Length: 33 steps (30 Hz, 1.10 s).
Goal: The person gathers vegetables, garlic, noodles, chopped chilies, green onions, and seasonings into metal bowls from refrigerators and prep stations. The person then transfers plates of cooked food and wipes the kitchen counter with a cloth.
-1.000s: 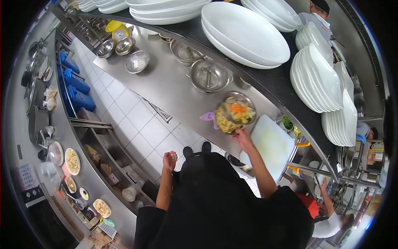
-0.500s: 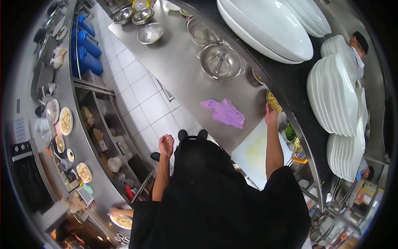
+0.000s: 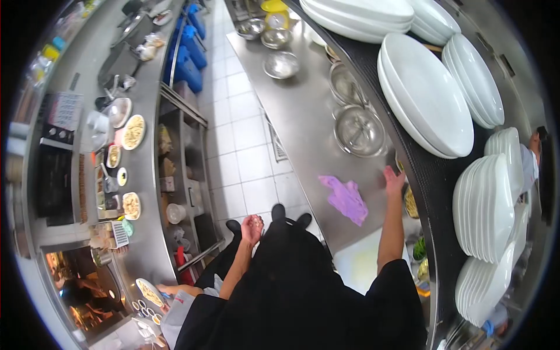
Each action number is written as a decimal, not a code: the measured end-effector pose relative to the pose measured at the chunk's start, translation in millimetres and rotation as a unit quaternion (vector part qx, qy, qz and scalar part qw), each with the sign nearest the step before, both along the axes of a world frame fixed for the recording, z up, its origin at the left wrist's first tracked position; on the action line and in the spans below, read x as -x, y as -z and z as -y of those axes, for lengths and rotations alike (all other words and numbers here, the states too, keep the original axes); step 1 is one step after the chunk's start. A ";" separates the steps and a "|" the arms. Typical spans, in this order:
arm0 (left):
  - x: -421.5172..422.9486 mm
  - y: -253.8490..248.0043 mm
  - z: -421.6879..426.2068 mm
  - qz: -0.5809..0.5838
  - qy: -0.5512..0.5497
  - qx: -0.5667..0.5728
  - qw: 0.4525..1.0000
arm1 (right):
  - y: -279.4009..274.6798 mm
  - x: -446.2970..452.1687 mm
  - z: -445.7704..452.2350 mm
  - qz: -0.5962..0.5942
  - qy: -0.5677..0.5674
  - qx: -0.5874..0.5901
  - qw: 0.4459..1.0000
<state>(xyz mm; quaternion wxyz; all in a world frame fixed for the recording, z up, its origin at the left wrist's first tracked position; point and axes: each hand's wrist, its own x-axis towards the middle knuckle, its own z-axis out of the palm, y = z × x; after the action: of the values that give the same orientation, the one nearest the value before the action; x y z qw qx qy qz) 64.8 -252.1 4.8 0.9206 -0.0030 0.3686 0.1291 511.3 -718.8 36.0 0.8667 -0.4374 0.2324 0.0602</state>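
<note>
My left hand (image 3: 252,229) is palm up over the floor beside the counter. Its fingers are curled around something small and pale that I cannot make out. My right hand (image 3: 394,179) is stretched over the steel counter near the shelf edge, fingers apart and nothing visible in them. Just beyond its fingertips is a bowl (image 3: 399,161), mostly hidden under the shelf. A container of yellow shredded food (image 3: 412,204) stands to the right of my wrist. On the counter to its left lies a crumpled purple cloth (image 3: 347,200). The white cutting board (image 3: 361,259) is partly behind my right forearm.
Metal bowls (image 3: 360,130) stand farther up the counter. White plates (image 3: 426,96) are stacked on the black shelf (image 3: 429,224) at right. At lower left, a co-worker's hand is at a plate of food (image 3: 150,292). Filled plates (image 3: 133,132) line the opposite counter.
My right hand has left the yellow shredded food and moved farther along the counter, fingers spread. My left hand stays curled. The view has turned, and the co-worker's plate is now tilted.
</note>
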 end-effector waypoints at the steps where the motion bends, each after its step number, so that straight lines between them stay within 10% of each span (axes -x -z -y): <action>1: 0.1 -8.5 -3.1 0.008 0.020 -0.024 0.999 | 17.9 -24.2 4.7 -0.026 0.038 -0.009 0.999; 10: -9.2 -40.9 -54.7 -0.003 -0.051 -0.056 0.997 | 13.9 47.1 -11.9 -0.042 0.099 0.058 0.992; 18: -49.7 -8.5 -126.9 0.014 -0.082 -0.006 0.996 | -103.0 187.5 -131.9 -0.153 -0.227 0.339 0.900; 27: -141.4 0.8 -233.0 -0.021 0.075 -0.036 0.996 | -29.2 83.3 -360.2 -0.074 -0.130 -0.020 0.989; 33: -153.0 6.8 -298.1 -0.062 -0.002 -0.016 0.998 | -45.3 63.2 -506.2 -0.106 -0.218 0.028 0.970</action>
<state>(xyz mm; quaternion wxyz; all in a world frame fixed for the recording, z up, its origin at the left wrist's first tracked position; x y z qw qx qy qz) 217.8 46.0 -1.9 0.8959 0.0189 0.4225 0.1363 448.1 -212.6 81.3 0.7907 -0.4924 0.2230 0.2875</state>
